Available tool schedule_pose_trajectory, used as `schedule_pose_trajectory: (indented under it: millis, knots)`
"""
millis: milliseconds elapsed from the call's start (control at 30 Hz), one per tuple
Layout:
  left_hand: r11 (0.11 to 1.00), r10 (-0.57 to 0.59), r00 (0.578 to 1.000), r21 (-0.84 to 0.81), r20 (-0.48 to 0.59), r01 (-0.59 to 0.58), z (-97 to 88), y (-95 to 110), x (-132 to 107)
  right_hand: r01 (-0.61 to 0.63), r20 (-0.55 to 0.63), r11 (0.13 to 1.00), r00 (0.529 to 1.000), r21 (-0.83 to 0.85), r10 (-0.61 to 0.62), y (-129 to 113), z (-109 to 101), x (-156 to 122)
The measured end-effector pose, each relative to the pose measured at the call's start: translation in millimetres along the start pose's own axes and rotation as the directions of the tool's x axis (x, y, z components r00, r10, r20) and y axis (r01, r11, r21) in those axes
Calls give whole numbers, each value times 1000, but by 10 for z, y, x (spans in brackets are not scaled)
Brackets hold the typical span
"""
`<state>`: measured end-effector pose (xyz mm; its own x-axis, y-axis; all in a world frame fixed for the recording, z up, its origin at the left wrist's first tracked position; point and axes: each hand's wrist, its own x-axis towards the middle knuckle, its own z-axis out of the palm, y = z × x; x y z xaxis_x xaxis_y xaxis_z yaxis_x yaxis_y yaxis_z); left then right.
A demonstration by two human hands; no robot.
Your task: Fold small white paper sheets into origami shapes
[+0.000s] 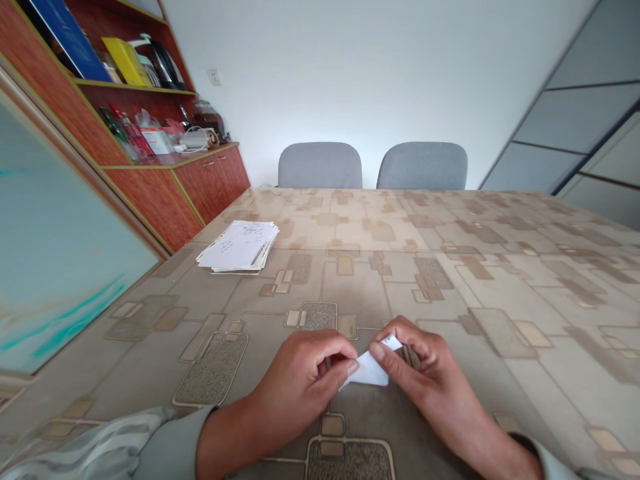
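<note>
A small folded piece of white paper (369, 372) is held between my two hands, just over the near part of the table. My left hand (310, 367) pinches its left end between thumb and forefinger. On the other side, my right hand (417, 360) grips the upper right part, thumb on top and fingers curled behind. Some dark marks show at the paper's upper right corner. The paper narrows to a point at its lower left, and my fingers hide parts of its edges.
A stack of white papers (239, 245) with handwriting lies farther back on the left of the patterned table (350, 227). Two grey chairs (320, 165) stand behind the far edge. At the left is a wooden cabinet (213, 183) with bottles, a kettle and boxes.
</note>
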<state>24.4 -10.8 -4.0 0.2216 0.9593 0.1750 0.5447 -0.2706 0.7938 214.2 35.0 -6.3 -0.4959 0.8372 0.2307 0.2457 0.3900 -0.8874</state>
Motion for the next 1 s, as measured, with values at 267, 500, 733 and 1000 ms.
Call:
schedule_pose_trajectory:
  millis: [267,500,733,1000]
  knots:
    - [999,37,991,0,-128,-37,-144,-22,71,-42,-126,997,991,-62,33,-19,-70,8]
    - [998,-31,958,-68,-284,12,-223,-61,107,-74,-28,995,997,-71,72,-74,-107,15]
    - [992,120,987,-11,-104,-122,-201,6,119,-48,81,996,995,-77,54,-81,-109,9]
    - [983,181,945,24,-272,-181,-113,11,72,-52,38,996,998,-76,55,-29,-1,30]
